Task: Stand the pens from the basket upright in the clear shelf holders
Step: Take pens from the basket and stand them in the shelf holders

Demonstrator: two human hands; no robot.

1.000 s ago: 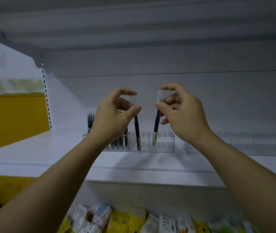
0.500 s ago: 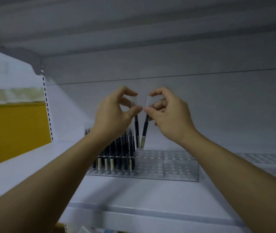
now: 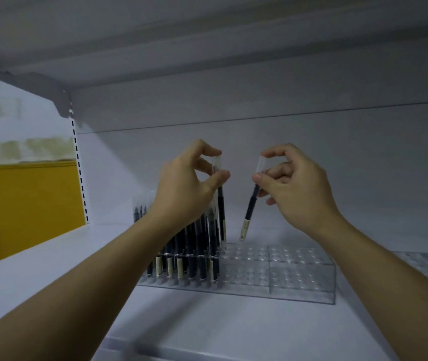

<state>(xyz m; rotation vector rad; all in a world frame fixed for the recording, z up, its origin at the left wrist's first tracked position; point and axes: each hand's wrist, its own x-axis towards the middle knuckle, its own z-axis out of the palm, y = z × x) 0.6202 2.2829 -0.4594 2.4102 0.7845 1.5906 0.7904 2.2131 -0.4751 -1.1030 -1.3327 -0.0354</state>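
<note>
Pens are hanging pinched, one in each hand: left hand (image 3: 186, 188) at nine o'clock, right hand (image 3: 296, 188) at three; straighten the tilted right pen (image 3: 249, 212) over the clear holder (image 3: 298, 277).

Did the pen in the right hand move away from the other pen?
Yes. The right hand has carried its pen rightward, away from the left hand's pen, over the holder's empty holes.
</note>
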